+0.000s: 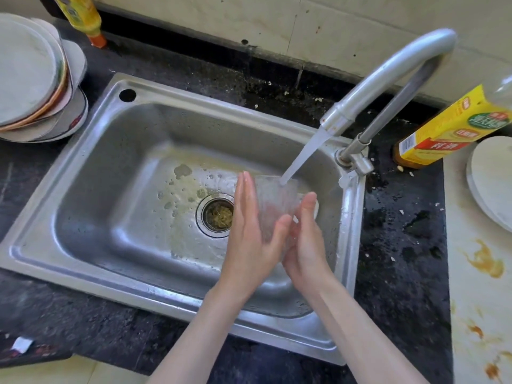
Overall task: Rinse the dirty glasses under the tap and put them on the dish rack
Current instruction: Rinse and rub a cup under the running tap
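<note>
A clear glass [275, 200] is held tilted over the steel sink [110, 162], its mouth turned up toward the tap [388, 76]. A running water stream [304, 156] falls into the glass's rim. My left hand [249, 245] lies along the glass's left side with straight fingers and its thumb across the front. My right hand [307, 245] holds the right side and base, thumb up; its fingers are mostly hidden behind the glass. No dish rack is in view.
The sink drain [217, 214] holds food scraps. A stack of plates [33, 79] sits at the left, with a yellow bottle [83, 15] behind it. A yellow-labelled bottle [448, 128] and a white plate [493, 184] stand on the stained right counter [484, 259].
</note>
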Action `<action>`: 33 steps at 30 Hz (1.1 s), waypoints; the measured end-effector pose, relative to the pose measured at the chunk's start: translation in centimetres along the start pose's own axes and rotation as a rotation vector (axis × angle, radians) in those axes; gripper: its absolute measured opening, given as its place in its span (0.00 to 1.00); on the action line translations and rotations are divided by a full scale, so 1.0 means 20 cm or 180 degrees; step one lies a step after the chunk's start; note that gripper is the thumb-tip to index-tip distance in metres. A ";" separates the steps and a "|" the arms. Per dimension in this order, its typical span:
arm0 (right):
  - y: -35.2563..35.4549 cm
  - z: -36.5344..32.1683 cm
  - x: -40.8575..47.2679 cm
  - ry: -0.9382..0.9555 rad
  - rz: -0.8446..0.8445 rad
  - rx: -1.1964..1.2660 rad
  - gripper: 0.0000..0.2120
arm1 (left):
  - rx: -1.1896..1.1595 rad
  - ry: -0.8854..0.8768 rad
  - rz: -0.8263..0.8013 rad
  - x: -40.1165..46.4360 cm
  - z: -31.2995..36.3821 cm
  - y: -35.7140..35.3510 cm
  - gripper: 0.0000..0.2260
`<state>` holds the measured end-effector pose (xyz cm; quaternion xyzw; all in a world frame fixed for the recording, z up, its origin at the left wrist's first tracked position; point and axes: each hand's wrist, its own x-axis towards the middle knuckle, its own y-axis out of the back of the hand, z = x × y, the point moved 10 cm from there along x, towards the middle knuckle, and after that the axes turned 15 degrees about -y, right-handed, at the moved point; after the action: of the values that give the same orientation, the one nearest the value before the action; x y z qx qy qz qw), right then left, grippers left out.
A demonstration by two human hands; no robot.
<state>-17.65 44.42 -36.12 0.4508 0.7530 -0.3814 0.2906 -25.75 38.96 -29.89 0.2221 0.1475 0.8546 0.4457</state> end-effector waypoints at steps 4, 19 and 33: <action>0.02 0.03 0.02 -0.0201 -0.0022 0.0225 0.38 | -0.0319 0.0359 -0.0177 -0.05 -0.04 -0.05 0.41; 0.09 0.03 0.01 -0.0057 0.0752 -0.0304 0.34 | -0.1399 0.1077 0.0164 -0.04 -0.13 -0.06 0.26; -0.10 -0.05 -0.05 0.0852 0.0188 -0.1482 0.26 | -0.0811 0.0739 0.0521 -0.01 -0.08 -0.01 0.23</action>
<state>-19.01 44.10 -34.18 0.4399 0.8386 -0.1263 0.2953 -26.37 38.76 -31.48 0.0750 0.0699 0.9196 0.3792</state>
